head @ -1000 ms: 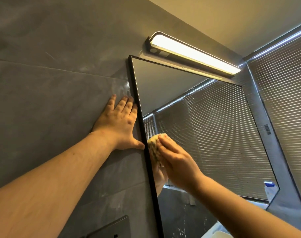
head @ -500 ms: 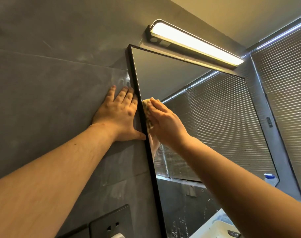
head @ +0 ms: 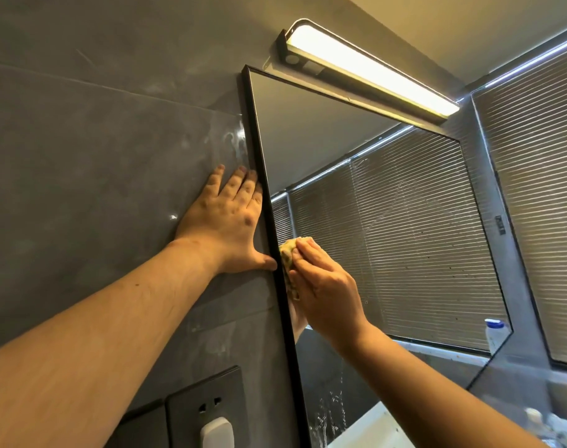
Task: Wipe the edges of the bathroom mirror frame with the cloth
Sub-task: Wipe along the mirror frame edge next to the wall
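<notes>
Mirror frame (head: 277, 270): thin black strip round the bathroom mirror; its left upright runs from the top corner under the lamp down past the socket.
Cloth (head: 288, 253): small yellowish wad, pressed on the inner side of the left upright, about halfway down it.
Right hand (head: 327, 286): fingers held together and curled over the cloth, pinning it against glass and frame; the thumb is hidden, so I cannot tell how it holds.
Left hand (head: 225, 224): flat on the grey wall tile (head: 98, 173) just left of the frame, fingers straight and slightly spread, thumb tip touching the frame edge.
Step in hand: likely stroking along the left upright.
Doing it well: keep the cloth folded over the strip's edge so it reaches face and side together; use long, even strokes; let the braced hand carry the body's weight, not the mirror.
Watch for: smears on the glass beside the frame, and the wall socket (head: 208, 412) below if the cloth is damp.
Left to do: seemingly the top and right edges.
</notes>
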A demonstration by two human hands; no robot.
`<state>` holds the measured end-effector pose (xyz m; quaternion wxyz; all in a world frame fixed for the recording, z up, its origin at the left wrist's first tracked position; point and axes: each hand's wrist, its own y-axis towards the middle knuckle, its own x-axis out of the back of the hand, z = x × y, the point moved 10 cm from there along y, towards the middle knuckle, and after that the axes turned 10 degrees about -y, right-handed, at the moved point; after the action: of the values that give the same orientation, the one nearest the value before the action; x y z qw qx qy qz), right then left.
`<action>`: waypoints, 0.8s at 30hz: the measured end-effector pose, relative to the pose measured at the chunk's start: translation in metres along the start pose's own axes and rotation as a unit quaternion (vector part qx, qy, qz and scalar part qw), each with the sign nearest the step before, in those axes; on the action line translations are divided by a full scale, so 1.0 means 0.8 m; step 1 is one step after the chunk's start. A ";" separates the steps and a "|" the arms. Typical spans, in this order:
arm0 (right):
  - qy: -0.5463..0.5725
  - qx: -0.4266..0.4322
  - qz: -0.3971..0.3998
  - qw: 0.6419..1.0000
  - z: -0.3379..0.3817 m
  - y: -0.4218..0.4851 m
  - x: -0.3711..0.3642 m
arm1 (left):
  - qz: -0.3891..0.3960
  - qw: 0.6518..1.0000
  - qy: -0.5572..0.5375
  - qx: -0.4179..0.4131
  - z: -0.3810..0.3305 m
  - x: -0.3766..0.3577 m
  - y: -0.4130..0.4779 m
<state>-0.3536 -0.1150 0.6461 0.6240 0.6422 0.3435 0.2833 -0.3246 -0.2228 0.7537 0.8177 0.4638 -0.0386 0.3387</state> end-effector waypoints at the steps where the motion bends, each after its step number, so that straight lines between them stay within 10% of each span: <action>1: -0.002 -0.004 -0.005 1.000 -0.001 -0.001 -0.001 | -0.001 1.000 0.001 -0.001 0.000 0.000 0.000; 16: 0.042 -0.345 0.014 0.937 -0.210 -0.036 -0.001 | -0.007 1.000 0.011 -0.003 -0.001 -0.004 -0.002; 24: 0.020 -0.232 -0.015 0.972 -0.128 -0.013 0.004 | -0.009 1.000 0.010 -0.005 -0.001 -0.005 -0.002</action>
<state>-0.4335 -0.0508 0.6416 0.7530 0.4691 0.2906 0.3584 -0.3272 -0.2245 0.7503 0.8234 0.4568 -0.0279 0.3356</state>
